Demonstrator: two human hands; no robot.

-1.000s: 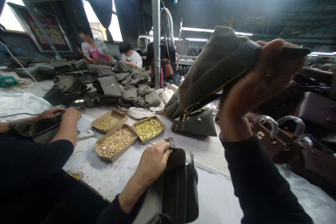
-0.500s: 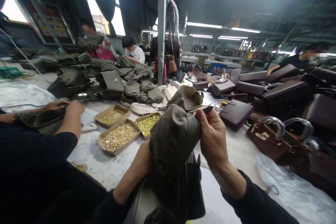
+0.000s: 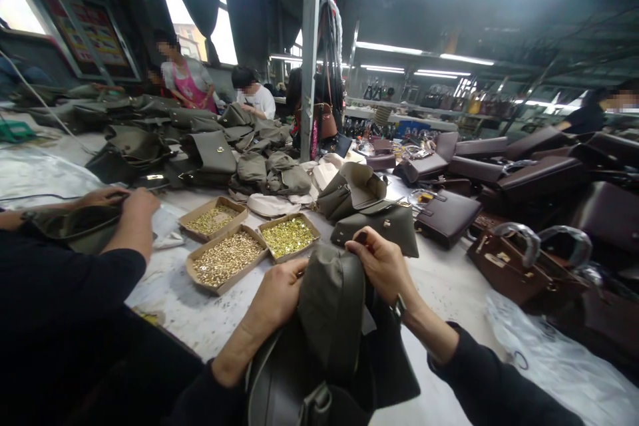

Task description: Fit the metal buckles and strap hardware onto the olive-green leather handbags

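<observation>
A dark olive handbag (image 3: 332, 313) hangs between my hands, close to my body, with its soft side bulging upward. My left hand (image 3: 277, 293) is closed on the bag's upper left edge, its fingertips partly hidden behind the material. On the other side, my right hand (image 3: 382, 263) pinches the bag's upper right corner between thumb and fingers. A flap and a strap with a loop hang at the bag's lower part. Just beyond my right hand lies another olive bag (image 3: 394, 223) with a small metal fitting.
Cardboard trays of small gold metal pieces (image 3: 227, 259) and yellower pieces (image 3: 289, 237) stand left of centre. At left, a co-worker's hands (image 3: 137, 213) hold an olive bag. Brown handbags (image 3: 446, 216) pile up at right, beside clear plastic (image 3: 559, 353). A metal post (image 3: 307, 53) rises behind.
The bag has come down and turned slightly. My left hand has risen into fuller view, and my right hand has moved left and lower. The olive bag beyond now shows. A person behind has straightened up.
</observation>
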